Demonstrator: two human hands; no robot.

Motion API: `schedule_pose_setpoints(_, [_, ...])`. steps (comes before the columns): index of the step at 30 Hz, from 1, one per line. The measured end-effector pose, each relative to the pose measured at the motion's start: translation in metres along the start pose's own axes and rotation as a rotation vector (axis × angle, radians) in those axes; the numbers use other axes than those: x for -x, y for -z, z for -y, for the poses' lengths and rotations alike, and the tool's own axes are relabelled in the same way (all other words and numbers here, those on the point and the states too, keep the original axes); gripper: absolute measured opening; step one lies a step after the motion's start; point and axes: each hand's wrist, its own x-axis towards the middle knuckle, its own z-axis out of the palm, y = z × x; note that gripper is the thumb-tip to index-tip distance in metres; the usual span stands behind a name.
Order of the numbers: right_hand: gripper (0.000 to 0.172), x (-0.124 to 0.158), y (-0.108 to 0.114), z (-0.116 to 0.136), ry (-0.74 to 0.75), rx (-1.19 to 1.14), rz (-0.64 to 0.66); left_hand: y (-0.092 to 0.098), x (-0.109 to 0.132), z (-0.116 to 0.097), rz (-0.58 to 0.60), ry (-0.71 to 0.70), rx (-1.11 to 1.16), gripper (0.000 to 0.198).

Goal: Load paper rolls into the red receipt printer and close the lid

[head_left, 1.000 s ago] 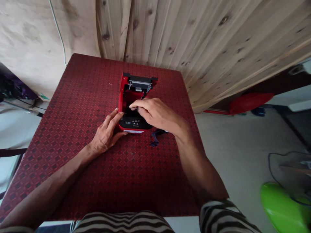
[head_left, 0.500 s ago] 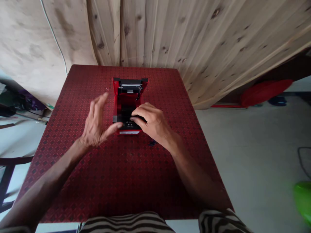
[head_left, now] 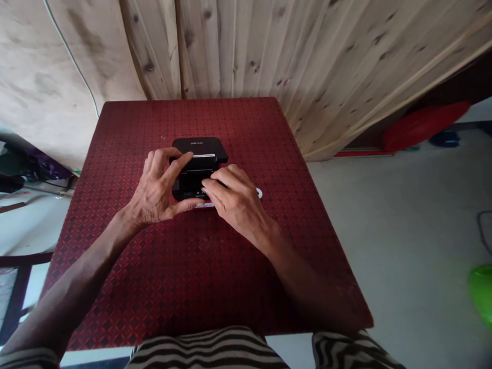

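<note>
A small printer [head_left: 203,154] with a black lid, now down, sits in the middle of a red patterned table [head_left: 184,266]. My left hand [head_left: 159,187] curls over the lid's left side, fingers on top and thumb against the front. At the front right of the printer rests my right hand [head_left: 234,200], its bent fingertips pressing on the black control panel. A small white piece [head_left: 260,193] peeks out just past my right hand.
A wooden plank wall [head_left: 269,51] rises behind the table, with a thin white cable [head_left: 73,56] running down it at left. On the floor to the right lie a red object [head_left: 423,125] and a green object [head_left: 482,294].
The printer's lid, standing up with the red inside showing, has come down. My left hand moved from beside the printer onto the lid. The view has shifted.
</note>
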Motion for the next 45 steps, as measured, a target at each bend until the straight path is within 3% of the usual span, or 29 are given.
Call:
schedule_pose_setpoints(7, [0.024,0.006,-0.004,0.001,-0.027,0.015,-0.001,-0.014,0.022,-0.004,-0.03,-0.043,-0.007,0.086])
schedule_pose_setpoints(14, [0.026,0.004,-0.004,0.001,-0.035,0.02,0.006,-0.022,0.022,-0.003,-0.095,-0.024,-0.016,0.076])
schedule_pose_setpoints(28, [0.022,0.006,0.006,0.007,-0.043,-0.008,-0.003,-0.021,0.028,-0.013,-0.073,0.068,-0.073,0.073])
schedule_pose_setpoints(30, [0.025,0.016,0.008,0.01,-0.097,-0.069,-0.089,-0.02,0.035,-0.017,-0.101,0.104,-0.059,0.075])
schedule_pose_setpoints(33, [0.04,0.04,0.002,0.02,-0.294,-0.191,-0.236,-0.02,0.047,-0.022,-0.178,0.187,-0.014,0.085])
schedule_pose_setpoints(37, [0.067,0.067,-0.018,0.038,-0.523,-0.349,-0.211,-0.028,0.061,-0.025,-0.194,0.22,0.033,0.082])
schedule_pose_setpoints(40, [0.073,0.074,-0.031,0.046,-0.536,-0.405,-0.162,-0.033,0.065,-0.024,-0.183,0.185,0.02,0.072])
schedule_pose_setpoints(45, [0.074,0.075,-0.036,0.045,-0.492,-0.338,-0.162,-0.033,0.066,-0.024,-0.165,0.201,0.006,0.073])
